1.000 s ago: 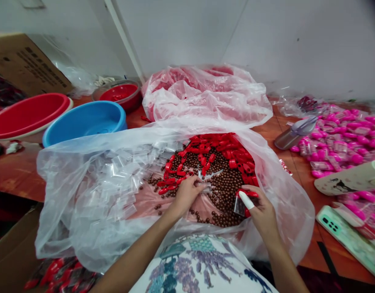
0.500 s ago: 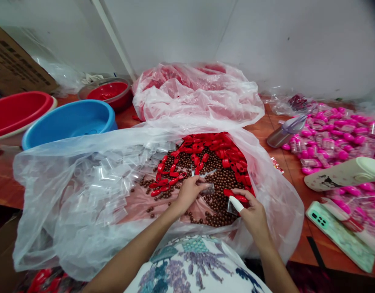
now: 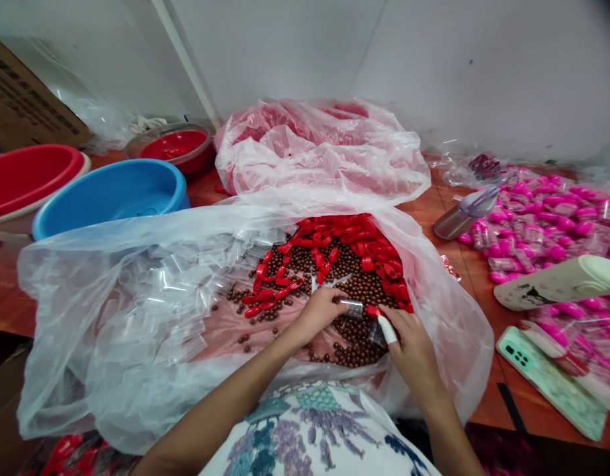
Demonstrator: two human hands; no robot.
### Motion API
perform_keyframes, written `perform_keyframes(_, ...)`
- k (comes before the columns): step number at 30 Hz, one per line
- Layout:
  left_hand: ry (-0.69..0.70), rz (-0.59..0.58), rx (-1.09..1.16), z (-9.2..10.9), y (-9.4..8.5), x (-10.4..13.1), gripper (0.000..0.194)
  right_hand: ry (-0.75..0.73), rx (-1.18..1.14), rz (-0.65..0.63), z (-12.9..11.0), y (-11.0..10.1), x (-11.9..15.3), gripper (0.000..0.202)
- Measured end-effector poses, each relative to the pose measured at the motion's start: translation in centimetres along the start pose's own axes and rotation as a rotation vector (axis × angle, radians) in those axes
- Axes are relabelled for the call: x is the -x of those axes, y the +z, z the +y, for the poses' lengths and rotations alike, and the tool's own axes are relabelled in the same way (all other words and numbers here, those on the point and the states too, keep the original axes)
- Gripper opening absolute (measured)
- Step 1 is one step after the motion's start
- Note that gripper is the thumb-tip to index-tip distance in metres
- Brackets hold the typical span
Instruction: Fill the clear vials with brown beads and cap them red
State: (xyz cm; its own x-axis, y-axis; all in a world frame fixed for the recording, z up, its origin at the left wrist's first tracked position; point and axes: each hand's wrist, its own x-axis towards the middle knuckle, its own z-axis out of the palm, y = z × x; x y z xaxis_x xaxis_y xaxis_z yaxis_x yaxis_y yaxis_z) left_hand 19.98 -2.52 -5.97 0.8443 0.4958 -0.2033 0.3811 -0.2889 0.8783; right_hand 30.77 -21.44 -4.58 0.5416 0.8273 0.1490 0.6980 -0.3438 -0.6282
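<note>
My left hand [image 3: 321, 312] is closed on a small clear plastic tube [image 3: 352, 308], held sideways above brown beads [image 3: 367, 287]. Close to the tube's right end, a red plastic cap [image 3: 371, 310] is pinched in my right hand [image 3: 410, 340]. A small gap seems to separate cap and tube. A white cover [image 3: 387, 329] wraps one digit of my right hand. Beneath that hand is another clear plastic piece [image 3: 377, 334], partly hidden; whether I hold it I cannot tell. Several red caps [image 3: 345, 231] lie behind and beside the beads, and clear tubes [image 3: 173, 284] are heaped at left.
A translucent plastic bag [image 3: 448, 357] surrounds the parts. Blue [image 3: 111, 192] and red [image 3: 32, 178] basins stand at left, with a filled bag [image 3: 325, 152] behind. Pink-capped containers [image 3: 548, 218], a bottle [image 3: 558, 284] and a phone [image 3: 550, 383] are at right.
My left hand has moved right, bringing the clear tube up to the red cap. In my right hand the cap has turned, its end now facing the tube.
</note>
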Motion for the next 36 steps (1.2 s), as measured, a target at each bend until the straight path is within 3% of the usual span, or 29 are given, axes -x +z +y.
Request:
perform_keyframes(5, -0.058, -0.039, 0.038, -0.6, 1.2, -0.3, 0.029, 0.103, -0.123, 0.104, 0.1, 0.3, 0.2, 0.040)
perform_keyframes(11, -0.228, -0.090, 0.475, -1.3, 2.1, -0.4, 0.027, 0.325, -0.397, 0.226, -0.3, 0.1, 0.1, 0.041)
perform_keyframes(17, -0.283, -0.142, 0.748, -0.7, 2.0, -0.3, 0.035, 0.575, -0.850, 0.183, -0.6, -0.4, -0.3, 0.053)
perform_keyframes(21, -0.305, -0.186, 0.907, -0.6, 1.7, 0.3, 0.039, 0.591, -0.907, 0.157, -0.6, -0.4, -0.5, 0.057)
perform_keyframes(27, -0.290, -0.277, 1.132, -0.1, 0.4, 2.2, 0.043, 0.515, -0.729, 0.122, -0.9, 0.0, -0.5, 0.049)
perform_keyframes(33, -0.279, -0.214, 1.086, 0.2, -0.2, 3.8, 0.049, 0.416, -0.647, 0.072, -2.9, -0.1, -1.7, 0.050)
perform_keyframes(36, -0.300, -0.199, 1.071, 0.6, -0.2, 4.3, 0.049, 0.292, -0.564, 0.000, -3.5, 0.2, -2.3, 0.047)
